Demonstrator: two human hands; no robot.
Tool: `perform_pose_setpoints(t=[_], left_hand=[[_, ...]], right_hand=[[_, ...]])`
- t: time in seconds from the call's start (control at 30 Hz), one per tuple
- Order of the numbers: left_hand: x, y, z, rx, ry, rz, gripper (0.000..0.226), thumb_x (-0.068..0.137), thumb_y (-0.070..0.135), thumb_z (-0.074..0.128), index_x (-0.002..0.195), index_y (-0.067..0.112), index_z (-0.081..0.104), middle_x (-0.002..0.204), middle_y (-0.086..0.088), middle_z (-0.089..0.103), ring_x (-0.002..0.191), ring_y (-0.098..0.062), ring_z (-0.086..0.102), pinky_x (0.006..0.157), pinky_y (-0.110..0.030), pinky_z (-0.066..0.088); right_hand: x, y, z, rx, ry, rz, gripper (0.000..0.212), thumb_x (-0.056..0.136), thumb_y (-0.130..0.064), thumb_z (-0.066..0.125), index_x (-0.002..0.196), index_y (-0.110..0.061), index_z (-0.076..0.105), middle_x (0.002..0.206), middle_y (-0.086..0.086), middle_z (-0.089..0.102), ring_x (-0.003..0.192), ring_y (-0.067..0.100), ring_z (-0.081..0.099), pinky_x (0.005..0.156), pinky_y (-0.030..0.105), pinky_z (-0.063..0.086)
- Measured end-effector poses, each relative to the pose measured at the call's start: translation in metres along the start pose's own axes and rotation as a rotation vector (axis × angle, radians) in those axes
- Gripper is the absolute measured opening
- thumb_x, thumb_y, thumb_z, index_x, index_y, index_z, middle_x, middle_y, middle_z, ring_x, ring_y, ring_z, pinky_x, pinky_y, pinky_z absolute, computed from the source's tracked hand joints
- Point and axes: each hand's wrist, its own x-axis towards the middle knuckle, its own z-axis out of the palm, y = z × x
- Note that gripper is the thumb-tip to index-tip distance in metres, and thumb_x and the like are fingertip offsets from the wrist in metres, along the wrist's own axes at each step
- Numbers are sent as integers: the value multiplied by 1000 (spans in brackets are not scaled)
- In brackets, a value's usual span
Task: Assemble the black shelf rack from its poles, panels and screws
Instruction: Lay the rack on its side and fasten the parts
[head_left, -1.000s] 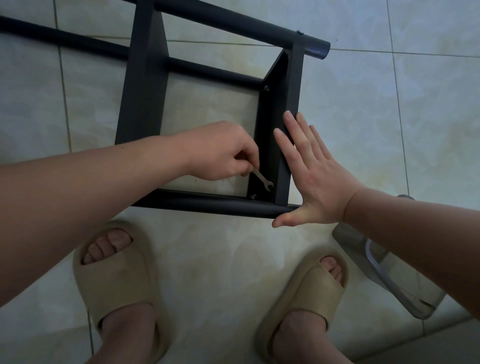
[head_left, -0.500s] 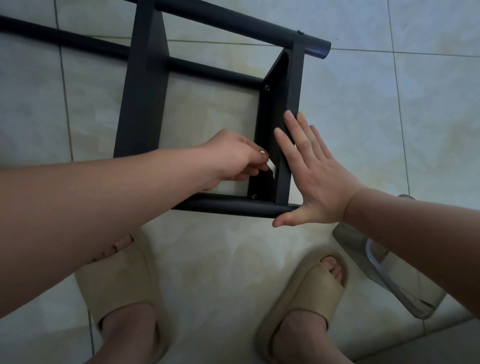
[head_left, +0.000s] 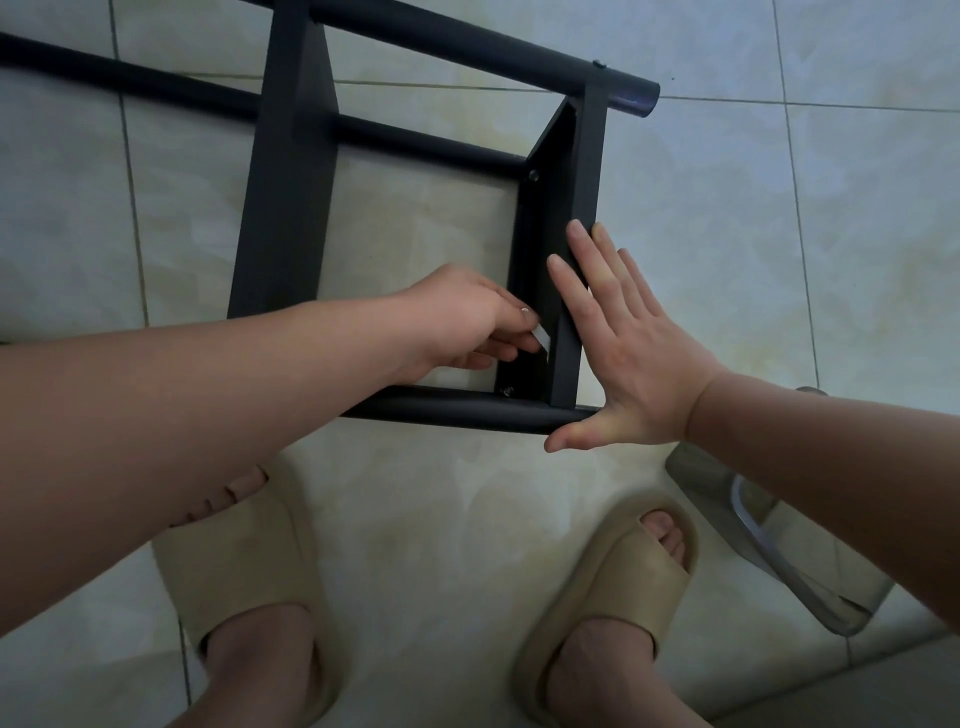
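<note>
1. Risk: the thin silvery tool (head_left: 542, 340), likely a small wrench, is above the screw (head_left: 507, 390) by the near pole (head_left: 457, 410). In that cramped corner it could slip off the head.
2. Risk: the rack (head_left: 280, 208) lies sideways on the floor (head_left: 779, 260). Without bracing, the end panel (head_left: 582, 208) may twist.
3. Left hand (head_left: 467, 322): fingers curled, pinching the tool inside the frame.
4. Right hand (head_left: 623, 353): flat, fingers straight, pressed against the panel's outer face.

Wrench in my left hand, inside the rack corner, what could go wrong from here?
The left hand pinches the thin wrench in the cramped corner beside the end panel; it may slip off the screw or drop. The right hand only presses flat on that panel, so the rack could slide on the smooth tile floor.
</note>
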Motion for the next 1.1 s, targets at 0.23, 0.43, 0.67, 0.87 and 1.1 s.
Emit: perform_pose_setpoints(t=[0.23,0.43,0.67,0.87,1.1], left_hand=[[0,4,2,49,-82,-30,12,98,26,61,92,17,67,82,3,78,67,-5,69,71,-27,49],[1,5,0,75,-124,-33,15,100,22,58,88,17,64,80,3,78,70,-7,68,74,-26,50],[1,7,-3,106,-157,-22,14,101,20,56,90,15,63,79,1,77,71,-9,68,74,-27,51],[-1,5,-8,131,-176,-4,16,101,16,56,87,14,65,80,-1,77,68,-8,67,75,-26,52],[-2,3,-15,185,-227,14,23,101,12,54,82,16,66,84,-2,77,70,-7,67,73,-25,51]], right_hand=[[0,0,1,3,3,-1,136,72,-100,32,160,-1,2,167,24,-7,155,42,-10,124,62,8],[0,0,1,-1,3,-1,136,72,-99,33,160,-1,2,167,24,-8,155,41,-11,125,61,7],[0,0,0,-7,-3,4,136,71,-100,32,160,-1,2,167,24,-8,155,41,-11,124,61,7],[0,0,0,-8,-3,6,137,71,-100,33,160,-1,2,167,25,-6,155,42,-10,124,63,9],[0,0,1,-1,2,4,137,71,-100,33,160,-2,2,167,25,-6,155,43,-9,123,63,9]])
